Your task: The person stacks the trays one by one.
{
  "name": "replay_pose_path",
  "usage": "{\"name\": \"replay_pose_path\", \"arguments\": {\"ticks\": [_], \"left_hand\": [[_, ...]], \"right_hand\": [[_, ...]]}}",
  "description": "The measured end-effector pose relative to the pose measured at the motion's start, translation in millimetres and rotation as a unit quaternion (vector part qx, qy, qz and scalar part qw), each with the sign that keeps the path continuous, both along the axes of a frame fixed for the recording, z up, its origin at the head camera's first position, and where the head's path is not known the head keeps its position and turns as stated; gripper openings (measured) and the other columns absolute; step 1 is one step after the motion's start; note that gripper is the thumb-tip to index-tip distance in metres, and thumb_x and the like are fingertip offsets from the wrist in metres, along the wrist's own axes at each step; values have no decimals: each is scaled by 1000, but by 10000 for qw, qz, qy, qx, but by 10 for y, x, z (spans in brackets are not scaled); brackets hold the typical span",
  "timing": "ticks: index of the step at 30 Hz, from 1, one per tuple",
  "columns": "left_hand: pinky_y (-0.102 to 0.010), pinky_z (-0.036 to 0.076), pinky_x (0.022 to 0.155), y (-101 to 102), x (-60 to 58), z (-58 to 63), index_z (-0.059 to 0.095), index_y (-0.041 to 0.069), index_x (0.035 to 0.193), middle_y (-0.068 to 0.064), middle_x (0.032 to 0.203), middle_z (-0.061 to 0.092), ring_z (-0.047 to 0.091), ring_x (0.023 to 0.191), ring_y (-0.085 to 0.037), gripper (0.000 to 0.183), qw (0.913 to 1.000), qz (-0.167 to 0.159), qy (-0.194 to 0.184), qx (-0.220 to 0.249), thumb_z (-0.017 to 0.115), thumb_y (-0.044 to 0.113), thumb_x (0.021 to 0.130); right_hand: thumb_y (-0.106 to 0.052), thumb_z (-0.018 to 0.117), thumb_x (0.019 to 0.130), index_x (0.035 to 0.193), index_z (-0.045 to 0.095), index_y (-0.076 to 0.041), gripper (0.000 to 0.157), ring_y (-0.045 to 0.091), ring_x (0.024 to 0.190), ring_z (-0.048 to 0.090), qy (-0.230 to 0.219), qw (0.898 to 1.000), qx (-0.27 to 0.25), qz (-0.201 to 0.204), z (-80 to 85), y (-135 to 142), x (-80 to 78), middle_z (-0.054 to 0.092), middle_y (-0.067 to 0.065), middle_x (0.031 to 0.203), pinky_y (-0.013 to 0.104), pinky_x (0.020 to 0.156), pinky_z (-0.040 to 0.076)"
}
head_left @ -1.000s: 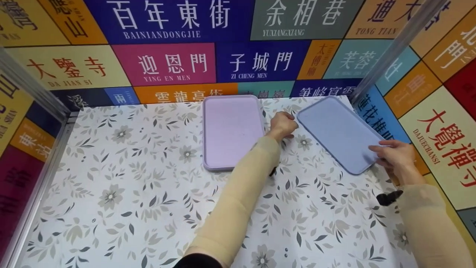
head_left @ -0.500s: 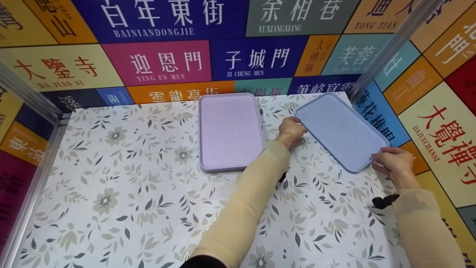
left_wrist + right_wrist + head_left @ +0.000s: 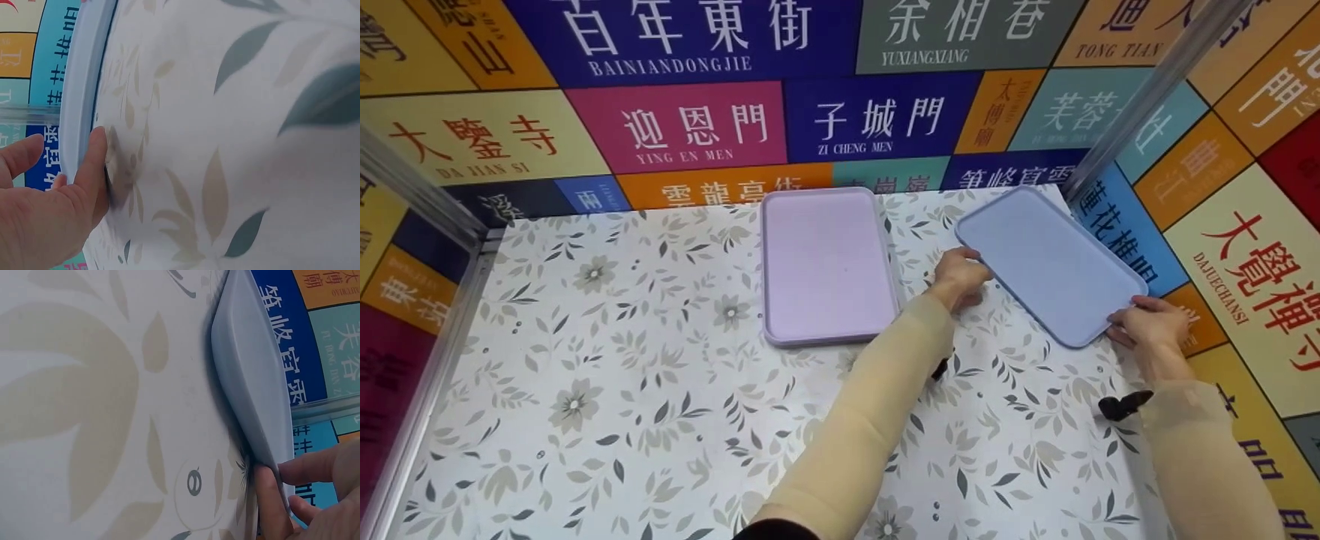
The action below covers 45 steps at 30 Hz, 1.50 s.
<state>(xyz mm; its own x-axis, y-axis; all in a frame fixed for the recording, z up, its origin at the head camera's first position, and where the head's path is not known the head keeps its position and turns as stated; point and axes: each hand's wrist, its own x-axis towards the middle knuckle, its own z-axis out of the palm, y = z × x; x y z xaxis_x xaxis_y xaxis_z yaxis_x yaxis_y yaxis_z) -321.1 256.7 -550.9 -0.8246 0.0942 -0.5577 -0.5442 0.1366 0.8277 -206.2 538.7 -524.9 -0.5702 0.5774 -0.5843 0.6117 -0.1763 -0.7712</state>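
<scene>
A light-blue rectangular tray (image 3: 1054, 266) lies angled at the table's right back. My right hand (image 3: 1151, 326) pinches its near right corner; in the right wrist view the thumb is above the rim of the tray (image 3: 253, 377) and a finger (image 3: 270, 495) below. At the tray's left long side is my left hand (image 3: 962, 276). In the left wrist view, that hand (image 3: 50, 219) has an extended finger against the outer side of the tray rim (image 3: 81, 84), with the thumb (image 3: 22, 157) raised apart from it.
To the left lies a lavender tray (image 3: 829, 262), seemingly stacked on another, with its long sides running front to back. A leaf-patterned cloth (image 3: 660, 420) covers the table. Printed panels (image 3: 682, 124) wall off the back and sides, the right one (image 3: 1222, 247) close beside the blue tray.
My left hand has moved right and towards me, up to the blue tray's left side. The right hand stays at its corner, and the tray has turned slightly.
</scene>
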Motion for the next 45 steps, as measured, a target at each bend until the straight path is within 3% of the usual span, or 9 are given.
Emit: {"name": "replay_pose_path", "arguments": {"ticks": [7, 11, 15, 18, 24, 31, 37, 42, 45], "left_hand": [[-51, 72, 90, -62, 236, 219, 73, 15, 144, -5, 129, 72, 71, 101, -20, 53, 9972, 195, 28, 717, 72, -4, 94], [-59, 70, 98, -75, 339, 274, 68, 12, 151, -10, 133, 72, 74, 116, -31, 62, 9921, 327, 75, 1208, 60, -10, 94], [-64, 67, 102, -53, 403, 255, 65, 9, 154, -19, 132, 69, 72, 127, -44, 65, 9814, 438, 56, 1869, 58, -13, 94], [-65, 66, 104, -27, 413, 210, 64, 7, 155, -22, 139, 65, 71, 127, -44, 63, 9718, 536, 59, 2295, 61, -15, 95], [-64, 68, 97, 22, 366, 108, 67, 6, 150, -17, 136, 63, 72, 120, -36, 61, 9582, 923, 159, 2702, 66, -17, 93], [-68, 67, 97, 50, 388, 145, 65, 7, 151, -16, 125, 62, 66, 90, -25, 66, 9562, 1299, 559, 2563, 68, -21, 91], [-62, 71, 89, 61, 396, 116, 65, 11, 150, -13, 126, 61, 66, 89, -23, 72, 9643, 1306, 835, 2146, 72, -22, 86], [-42, 71, 62, 79, 341, 23, 66, 17, 150, -2, 115, 61, 62, 81, -11, 78, 9774, 1174, 1341, 1140, 77, -19, 81], [-26, 62, 51, 106, 306, -68, 68, 20, 147, 2, 109, 63, 62, 77, -7, 77, 9774, 1130, 1769, 264, 78, -12, 78]], "right_hand": [[10, 78, 95, 135, 63, -27, 56, 14, 77, 76, 275, 9977, -510, -359, 25, -24, 19, 56, -4, 120, 28, 74, 69], [12, 79, 93, 138, 63, -29, 63, 16, 74, 78, 453, 9940, -843, -525, 59, -63, 21, 58, -4, 123, 28, 73, 69], [14, 80, 92, 138, 64, -30, 66, 18, 78, 80, 669, 9861, -1284, -814, 93, -91, 65, 66, -5, 119, 30, 76, 70], [15, 80, 92, 137, 67, -30, 65, 19, 82, 81, 877, 9779, -1637, -958, 98, -103, 114, 73, -5, 107, 32, 79, 71], [15, 79, 93, 133, 71, -33, 63, 18, 90, 78, 887, 9686, -2035, -1117, 53, -168, 142, 62, -7, 131, 31, 86, 70], [18, 80, 90, 135, 71, -31, 67, 17, 92, 77, 1001, 9641, -2004, -1427, -2, -341, 104, 58, -5, 135, 33, 81, 71], [13, 80, 92, 144, 64, -34, 72, 15, 85, 77, 1005, 9664, -1877, -1442, -22, -474, 128, 58, -5, 132, 30, 77, 70], [13, 80, 92, 143, 65, -33, 70, 17, 82, 78, 1185, 9603, -1961, -1591, -25, -591, 142, 60, -4, 131, 32, 74, 71], [16, 79, 91, 140, 67, -31, 68, 17, 81, 79, 1337, 9555, -1983, -1727, -35, -649, 146, 62, -3, 131, 34, 73, 71]]}}
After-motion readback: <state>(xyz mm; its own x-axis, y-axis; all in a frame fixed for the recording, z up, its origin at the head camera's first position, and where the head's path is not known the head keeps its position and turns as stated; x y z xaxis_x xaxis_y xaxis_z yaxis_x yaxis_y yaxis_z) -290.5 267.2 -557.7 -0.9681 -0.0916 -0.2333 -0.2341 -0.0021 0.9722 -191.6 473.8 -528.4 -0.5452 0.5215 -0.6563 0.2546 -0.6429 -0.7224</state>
